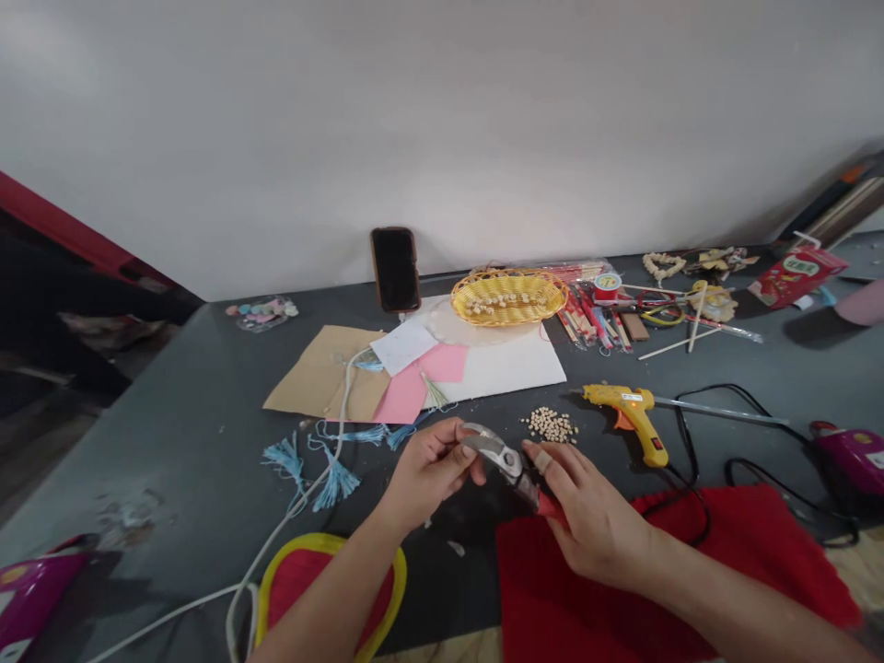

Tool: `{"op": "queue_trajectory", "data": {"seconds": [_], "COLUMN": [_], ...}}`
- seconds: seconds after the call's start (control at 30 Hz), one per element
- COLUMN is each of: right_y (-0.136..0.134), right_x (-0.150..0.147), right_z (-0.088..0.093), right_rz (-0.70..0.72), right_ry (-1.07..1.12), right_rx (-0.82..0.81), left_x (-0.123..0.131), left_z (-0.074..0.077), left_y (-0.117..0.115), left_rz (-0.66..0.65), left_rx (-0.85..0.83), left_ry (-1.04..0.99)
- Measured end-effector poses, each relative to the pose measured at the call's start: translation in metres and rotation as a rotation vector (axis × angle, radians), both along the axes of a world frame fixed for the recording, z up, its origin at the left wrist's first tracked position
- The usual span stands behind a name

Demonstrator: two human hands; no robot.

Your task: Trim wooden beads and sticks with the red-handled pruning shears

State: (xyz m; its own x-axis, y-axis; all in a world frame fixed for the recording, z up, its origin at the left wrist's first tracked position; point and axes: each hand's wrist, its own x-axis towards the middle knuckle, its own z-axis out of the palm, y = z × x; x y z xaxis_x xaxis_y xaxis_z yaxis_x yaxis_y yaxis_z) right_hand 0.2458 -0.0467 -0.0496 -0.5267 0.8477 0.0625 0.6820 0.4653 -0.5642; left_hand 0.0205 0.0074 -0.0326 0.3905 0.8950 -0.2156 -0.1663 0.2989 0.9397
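Note:
A pair of pruning shears (507, 459) with red handles and silver blades is held in my right hand (598, 516), whose fingers wrap round the handles. The blades point up and left, toward my left hand (429, 468). Thumb and fingers of that hand are pinched together right at the blade tips; whatever is between them is too small or hidden to name. Just beyond the shears lies a small pile of pale beads or seeds (551, 425). A red cloth (552, 589) is spread under my right forearm, and a yellow-edged red pad (397, 589) lies under my left.
A yellow glue gun (632, 410) with a black cord lies at the right. Farther back are a yellow basket (507, 308), a leaning phone (396, 269), brown paper (318, 378) and a red drink carton (797, 274). Blue tassels (336, 481) and a white cable (294, 511) are at the left.

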Motion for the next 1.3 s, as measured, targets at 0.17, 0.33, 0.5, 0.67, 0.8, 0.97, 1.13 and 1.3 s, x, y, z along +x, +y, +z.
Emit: {"op": "queue_trajectory", "data": {"seconds": [0.17, 0.33, 0.5, 0.67, 0.8, 0.97, 1.13, 1.3], "right_y": [-0.005, 0.0, 0.004, -0.001, -0.007, -0.01, -0.011, -0.009], "right_x": [-0.002, 0.002, 0.006, 0.001, -0.003, -0.006, -0.005, 0.0], "right_z": [0.0, 0.005, 0.007, 0.001, -0.004, -0.001, 0.006, 0.012], "right_rz": [-0.012, 0.001, 0.048, -0.015, -0.027, -0.03, -0.018, 0.017], "right_ry": [-0.017, -0.041, -0.015, -0.016, -0.028, -0.07, -0.034, 0.064], "right_rx": [-0.04, -0.023, -0.025, -0.015, -0.038, -0.091, -0.137, -0.161], "left_x": [0.002, -0.003, -0.005, 0.0, 0.001, 0.002, 0.001, -0.001], "left_z": [0.0, -0.003, -0.004, -0.002, -0.001, -0.002, -0.001, 0.0], "left_y": [0.0, -0.001, 0.001, 0.0, -0.002, -0.003, -0.002, -0.002], "left_rz": [0.001, -0.077, -0.118, -0.005, 0.003, 0.031, -0.006, 0.002], "left_rx": [0.036, -0.051, -0.054, 0.026, 0.095, 0.164, 0.12, 0.159], "left_ry": [0.025, -0.126, -0.176, 0.024, 0.139, 0.236, 0.131, 0.152]}}
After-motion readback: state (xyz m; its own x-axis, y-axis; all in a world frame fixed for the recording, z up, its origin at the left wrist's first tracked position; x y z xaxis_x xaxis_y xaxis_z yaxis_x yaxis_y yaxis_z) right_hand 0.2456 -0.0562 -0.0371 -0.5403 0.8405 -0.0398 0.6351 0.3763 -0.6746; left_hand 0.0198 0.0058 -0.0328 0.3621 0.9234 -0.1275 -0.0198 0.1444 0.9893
